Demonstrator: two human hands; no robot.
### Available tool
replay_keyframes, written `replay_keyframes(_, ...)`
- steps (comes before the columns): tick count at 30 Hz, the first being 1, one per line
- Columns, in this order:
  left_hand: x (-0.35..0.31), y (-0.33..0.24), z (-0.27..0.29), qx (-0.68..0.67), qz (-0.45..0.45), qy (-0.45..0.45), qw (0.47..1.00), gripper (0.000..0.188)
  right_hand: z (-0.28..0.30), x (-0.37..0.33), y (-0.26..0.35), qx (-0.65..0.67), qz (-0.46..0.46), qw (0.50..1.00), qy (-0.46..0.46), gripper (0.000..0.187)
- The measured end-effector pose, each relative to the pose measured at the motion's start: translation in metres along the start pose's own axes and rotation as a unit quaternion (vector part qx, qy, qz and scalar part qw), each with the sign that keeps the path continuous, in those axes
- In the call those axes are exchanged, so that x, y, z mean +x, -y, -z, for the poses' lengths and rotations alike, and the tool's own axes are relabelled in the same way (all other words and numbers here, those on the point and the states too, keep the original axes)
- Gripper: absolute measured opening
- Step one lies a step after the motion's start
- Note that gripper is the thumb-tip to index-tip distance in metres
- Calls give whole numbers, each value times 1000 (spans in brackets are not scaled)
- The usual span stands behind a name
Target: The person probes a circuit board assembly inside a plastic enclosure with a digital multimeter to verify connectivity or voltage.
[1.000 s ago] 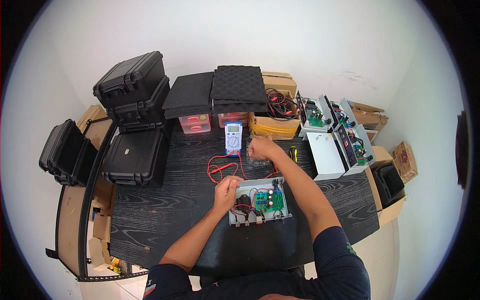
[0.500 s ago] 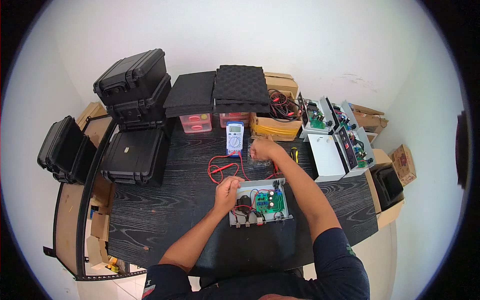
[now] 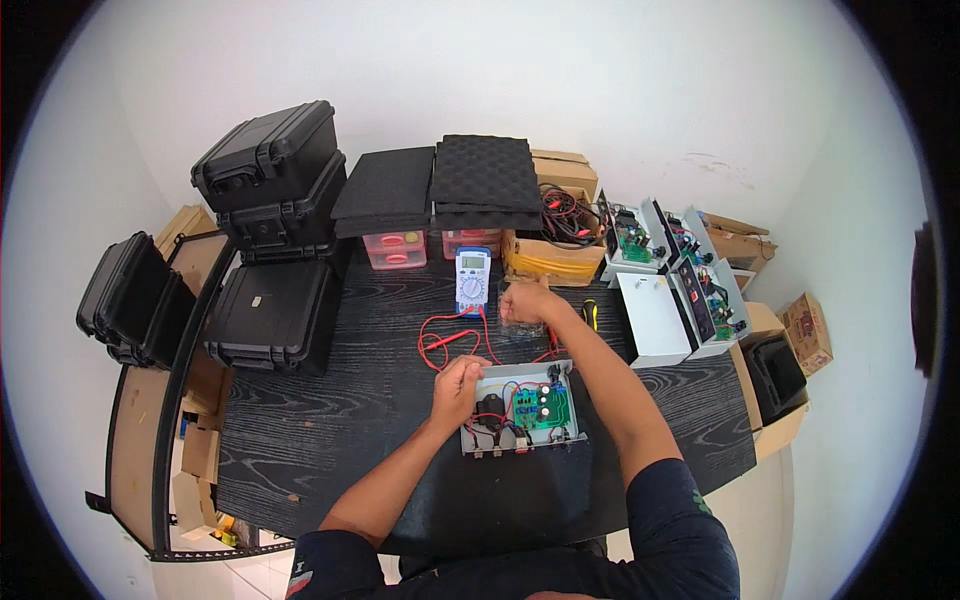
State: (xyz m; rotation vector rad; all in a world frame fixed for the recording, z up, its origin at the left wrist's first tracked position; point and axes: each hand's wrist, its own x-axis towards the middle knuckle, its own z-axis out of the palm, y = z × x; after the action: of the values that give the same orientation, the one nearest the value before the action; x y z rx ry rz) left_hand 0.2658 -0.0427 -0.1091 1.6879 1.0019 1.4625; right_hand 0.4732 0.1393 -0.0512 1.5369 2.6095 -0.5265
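An open grey metal case (image 3: 563, 437) lies in front of me, with a green circuit board (image 3: 556, 408), a black round part and red wires inside. My left hand (image 3: 456, 392) is closed at the case's far left corner, gripping its wall. Beyond the case, my right hand (image 3: 527, 303) reaches over a clear plastic bag or tray (image 3: 507, 327); its fingers are curled together, and what they hold is hidden. Just left of that hand lies a blue-and-white multimeter (image 3: 473, 284) with red test leads (image 3: 437, 343) coiled on the table.
Black hard cases (image 3: 268, 310) are stacked at the left. Foam sheets (image 3: 486, 180) rest on pink drawer boxes (image 3: 395, 252). A cardboard box (image 3: 552, 258) holds cables. Further right are a yellow-and-black screwdriver (image 3: 590, 314) and several open metal cases (image 3: 655, 318) with boards.
The whole view has shifted slightly. Both hands stay in nearly the same places, the left at the case and the right over the clear plastic.
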Motion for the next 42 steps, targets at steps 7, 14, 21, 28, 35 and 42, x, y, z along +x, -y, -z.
replay_keyframes(7,1,1,-2,5,-7,2,1000,30,-2,9,-10,-25,-43,998,42,15)
replay_keyframes(14,1,2,1,14,-7,-3,1000,28,0,-4,-1,37,-18,999,9,13)
replay_keyframes(21,1,3,-1,13,-15,-13,1000,23,4,-11,8,36,-19,999,-35,10)
replay_keyframes(28,1,1,-3,19,-25,-17,999,22,3,-12,6,28,-11,998,-53,10)
replay_keyframes(35,1,-2,-2,42,-17,-2,999,26,2,-7,5,17,-28,999,-27,12)
replay_keyframes(42,-1,-1,3,52,-11,-3,999,28,-1,-2,0,7,-12,1000,-11,10)
